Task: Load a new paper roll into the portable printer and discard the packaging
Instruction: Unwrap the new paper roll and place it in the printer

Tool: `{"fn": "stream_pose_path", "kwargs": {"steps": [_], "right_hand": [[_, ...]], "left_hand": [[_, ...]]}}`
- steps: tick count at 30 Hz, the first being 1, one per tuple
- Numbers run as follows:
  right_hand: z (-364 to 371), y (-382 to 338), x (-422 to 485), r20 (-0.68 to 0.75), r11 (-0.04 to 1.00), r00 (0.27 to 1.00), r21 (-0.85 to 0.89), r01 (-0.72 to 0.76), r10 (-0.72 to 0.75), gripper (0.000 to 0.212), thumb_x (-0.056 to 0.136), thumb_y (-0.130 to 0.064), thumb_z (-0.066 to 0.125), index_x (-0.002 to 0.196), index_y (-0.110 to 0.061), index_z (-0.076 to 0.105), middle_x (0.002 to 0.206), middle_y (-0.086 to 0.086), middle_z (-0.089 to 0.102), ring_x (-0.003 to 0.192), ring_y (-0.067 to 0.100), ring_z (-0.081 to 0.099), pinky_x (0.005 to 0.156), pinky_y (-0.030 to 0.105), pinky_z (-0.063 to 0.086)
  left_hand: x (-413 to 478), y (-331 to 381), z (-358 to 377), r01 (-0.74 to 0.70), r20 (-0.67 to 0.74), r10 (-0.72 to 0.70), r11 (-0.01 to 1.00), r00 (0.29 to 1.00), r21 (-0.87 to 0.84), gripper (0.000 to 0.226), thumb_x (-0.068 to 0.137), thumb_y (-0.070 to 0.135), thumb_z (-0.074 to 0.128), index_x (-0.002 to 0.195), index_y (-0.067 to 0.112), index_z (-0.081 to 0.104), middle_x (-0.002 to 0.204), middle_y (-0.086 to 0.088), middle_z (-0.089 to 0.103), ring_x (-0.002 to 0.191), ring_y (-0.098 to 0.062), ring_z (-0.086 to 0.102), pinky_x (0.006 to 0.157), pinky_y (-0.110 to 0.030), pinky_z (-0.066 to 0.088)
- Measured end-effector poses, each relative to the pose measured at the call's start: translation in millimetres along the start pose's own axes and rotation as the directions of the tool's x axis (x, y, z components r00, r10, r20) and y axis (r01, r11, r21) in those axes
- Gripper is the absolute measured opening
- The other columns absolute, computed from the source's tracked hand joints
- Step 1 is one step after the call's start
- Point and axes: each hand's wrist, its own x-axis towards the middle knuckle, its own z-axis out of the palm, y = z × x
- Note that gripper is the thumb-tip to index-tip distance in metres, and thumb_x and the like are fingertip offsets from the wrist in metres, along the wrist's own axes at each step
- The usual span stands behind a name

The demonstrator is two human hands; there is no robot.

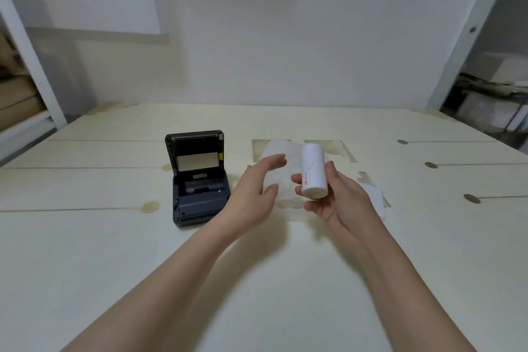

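A dark grey portable printer (198, 180) stands on the pale table (85, 251) left of centre, its lid raised and the paper bay showing. My right hand (337, 194) holds a white paper roll (313, 170) with red print, tilted, above the table. My left hand (254, 188) hovers between printer and roll, fingers apart, touching or just in front of a thin translucent wrapper (278, 168); whether it grips the wrapper is unclear. A white sheet (374, 197) lies under my right hand.
The table bears dark knots and seams, with discoloured rectangular patches (340, 148) behind the roll. A white wall stands at the far edge. Shelving with cardboard (17, 94) is at the left, cluttered storage (491, 100) at the right.
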Motion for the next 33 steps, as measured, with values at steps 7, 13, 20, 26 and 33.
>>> {"fn": "stream_pose_path", "kwargs": {"steps": [7,13,20,26,33], "right_hand": [[35.1,4.1,9.2,0.025,0.996,0.995,-0.016,-0.093,0.094,0.042,0.105,-0.031,0.035,0.113,0.0,0.062,0.098,0.024,0.074,0.049,0.017,0.055,0.039,0.022,0.042],[42.3,14.1,2.0,-0.054,0.967,0.995,-0.236,-0.1,0.089,0.046,0.104,-0.038,0.033,0.1,-0.008,0.068,0.08,0.024,0.071,0.041,0.015,0.053,0.036,0.022,0.038],[34.6,32.4,2.8,0.051,0.481,0.855,-0.809,0.339,-0.517,0.015,0.092,-0.033,0.061,0.101,-0.035,0.073,0.103,-0.016,0.067,0.095,0.0,0.057,0.066,0.01,0.041],[33.7,37.5,4.1,0.119,0.368,0.812,-0.847,0.383,-0.571,0.014,0.086,-0.027,0.071,0.098,-0.032,0.074,0.106,-0.017,0.066,0.108,0.007,0.05,0.078,0.015,0.039],[36.3,37.0,1.6,0.094,0.468,0.819,-0.781,0.414,-0.567,0.011,0.087,-0.014,0.067,0.084,-0.024,0.07,0.091,-0.016,0.067,0.099,0.012,0.056,0.069,0.009,0.038]], "left_hand": [[-10.4,3.1,-18.4,0.13,-0.079,-0.199,0.846,0.977,-0.518,0.041,0.101,0.034,0.05,0.141,0.032,0.046,0.122,0.007,0.07,0.119,-0.009,0.062,0.102,-0.03,0.042],[-18.3,-15.4,-23.1,0.133,0.032,-0.146,0.765,0.989,-0.63,0.043,0.097,0.018,0.057,0.139,0.027,0.049,0.109,0.0,0.074,0.094,-0.016,0.072,0.097,-0.032,0.051],[-14.4,-26.7,-23.7,0.124,-0.045,-0.204,0.737,0.978,-0.664,0.033,0.094,0.013,0.063,0.125,0.025,0.063,0.117,-0.009,0.065,0.098,-0.016,0.073,0.089,-0.035,0.059],[-16.9,-30.2,-20.4,0.138,-0.034,-0.211,0.744,0.977,-0.654,0.031,0.092,0.013,0.067,0.12,0.023,0.066,0.114,-0.014,0.065,0.091,-0.017,0.074,0.091,-0.041,0.058],[-19.5,-27.8,-16.5,0.166,-0.004,-0.224,0.736,0.975,-0.656,0.03,0.091,0.012,0.067,0.12,0.019,0.065,0.114,-0.014,0.066,0.089,-0.016,0.073,0.09,-0.041,0.059]]}}
